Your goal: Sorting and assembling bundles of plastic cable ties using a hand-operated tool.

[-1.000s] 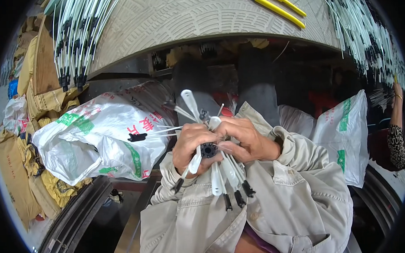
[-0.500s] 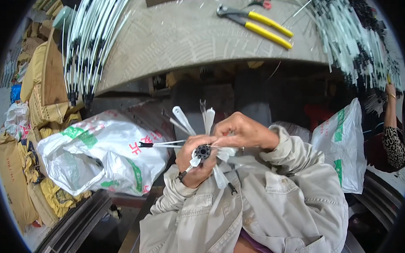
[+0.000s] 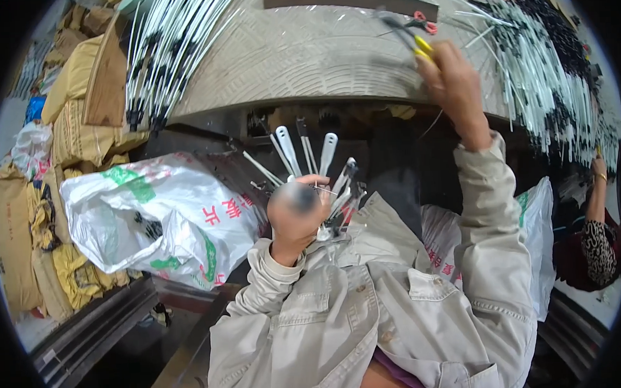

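Note:
My left hand (image 3: 292, 225) is closed in front of my body around a frame with a blurred round black hub (image 3: 299, 197). White ribs (image 3: 286, 148) with black tips fan out from it, some flat with holes at the end, and several folded ones hang beside the fingers. A thin wire (image 3: 329, 190) pokes out near the fingertips. Over the table's near edge, my right hand (image 3: 454, 83) is closed on the yellow handles of end-cutting pliers (image 3: 423, 46). The dark jaws of the pliers are smeared by motion and point to the far left.
On the worn table (image 3: 285, 65) lie a bundle of white ribs (image 3: 169, 55) at left, a larger pile (image 3: 539, 76) at right, and red-handled scissors (image 3: 424, 22). A white woven sack (image 3: 154, 220) stands at left. A co-worker's patterned sleeve (image 3: 601, 252) shows at far right.
My right hand has left the hub and moved up and right to the table, where it now grips the pliers and has shifted them. My left hand still holds the frame, which has turned.

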Tool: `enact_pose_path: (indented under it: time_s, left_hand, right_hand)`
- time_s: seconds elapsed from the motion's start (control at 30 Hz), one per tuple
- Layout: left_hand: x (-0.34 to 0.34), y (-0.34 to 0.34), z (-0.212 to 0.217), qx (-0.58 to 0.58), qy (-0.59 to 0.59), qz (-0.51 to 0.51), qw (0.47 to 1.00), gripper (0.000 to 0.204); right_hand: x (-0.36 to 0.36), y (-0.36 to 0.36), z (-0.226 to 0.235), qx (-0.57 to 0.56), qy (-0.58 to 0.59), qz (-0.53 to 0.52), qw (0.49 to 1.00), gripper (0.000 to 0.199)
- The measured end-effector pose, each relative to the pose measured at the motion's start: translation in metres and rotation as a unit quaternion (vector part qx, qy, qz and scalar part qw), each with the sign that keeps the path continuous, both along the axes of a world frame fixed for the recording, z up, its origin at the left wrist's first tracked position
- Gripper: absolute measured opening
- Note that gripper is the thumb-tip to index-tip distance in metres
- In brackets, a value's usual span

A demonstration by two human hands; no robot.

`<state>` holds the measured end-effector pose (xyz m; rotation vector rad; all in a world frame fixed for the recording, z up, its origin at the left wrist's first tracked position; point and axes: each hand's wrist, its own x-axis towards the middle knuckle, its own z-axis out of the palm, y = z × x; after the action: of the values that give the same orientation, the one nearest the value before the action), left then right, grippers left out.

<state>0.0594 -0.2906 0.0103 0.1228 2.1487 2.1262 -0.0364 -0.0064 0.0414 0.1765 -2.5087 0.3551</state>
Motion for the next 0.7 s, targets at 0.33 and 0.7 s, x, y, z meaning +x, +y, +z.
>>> enact_pose_path:
  time_s: [0.33, 0.7]
  left_hand:
    - [-0.001, -0.023, -0.013, -0.02, 0.179, -0.142, 0.973, 0.036]
    - [0.002, -0.027, -0.011, -0.012, 0.126, -0.143, 0.982, 0.041]
  right_hand:
    - [0.095, -0.069, 0.015, 0.259, 0.064, 0.175, 0.948, 0.028]
    - [0.115, -0.088, -0.025, 0.228, 0.092, 0.103, 0.964, 0.032]
